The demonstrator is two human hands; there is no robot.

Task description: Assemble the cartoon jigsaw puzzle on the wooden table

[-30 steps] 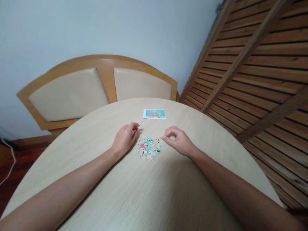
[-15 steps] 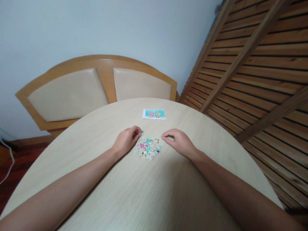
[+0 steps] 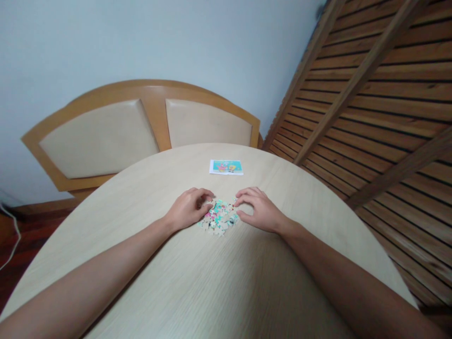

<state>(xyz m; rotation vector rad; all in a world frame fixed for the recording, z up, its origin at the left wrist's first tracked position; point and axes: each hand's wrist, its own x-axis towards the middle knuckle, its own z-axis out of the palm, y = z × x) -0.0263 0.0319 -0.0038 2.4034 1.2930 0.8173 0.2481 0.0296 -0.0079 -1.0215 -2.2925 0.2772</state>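
A loose pile of jigsaw puzzle pieces [image 3: 219, 219] lies mid-table, some showing turquoise, pink or white print, others their plain pale backs. My left hand [image 3: 190, 207] rests at the pile's left side, thumb and fingers apart and curved over its edge. On the opposite side my right hand [image 3: 259, 208] has its thumb and fingers spread, the tips near the right-hand pieces. I see nothing held in either hand. Beyond the pile lies a small picture card [image 3: 227, 167] with a pink and a yellow cartoon figure on turquoise.
The round pale wooden table [image 3: 197, 287] carries all of this. Behind it stands a wooden bench back [image 3: 153, 110] with cream padded panels against the wall. A slatted wooden screen [image 3: 381, 99] leans along the right side. A white cable [image 3: 14, 235] hangs at far left.
Both hands have opened their fingers from a pinch. The left has shifted slightly right over the pile's edge; the right hand's thumb has dropped away from its fingers.
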